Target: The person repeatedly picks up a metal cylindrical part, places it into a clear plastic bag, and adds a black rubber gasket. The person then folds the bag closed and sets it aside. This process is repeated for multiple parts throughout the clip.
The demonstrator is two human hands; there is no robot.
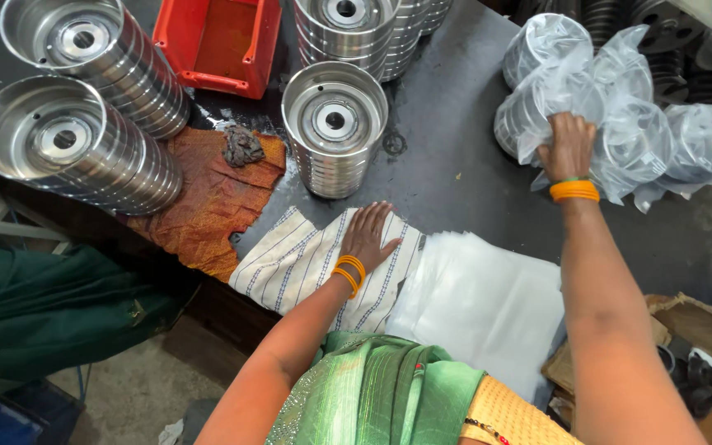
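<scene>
Plastic-wrapped steel part is gripped by the outstretched right hand, fingers curled; the left hand lies flat, fingers spread, on striped cloth.

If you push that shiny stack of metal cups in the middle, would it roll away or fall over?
The metal stack stands upright on the dark table, so it probably wouldn't roll. It looks like steel, likely heavy, so a push might just slide it. It is several pieces high, though, so a hard shove near the top could tip or scatter them.
</scene>
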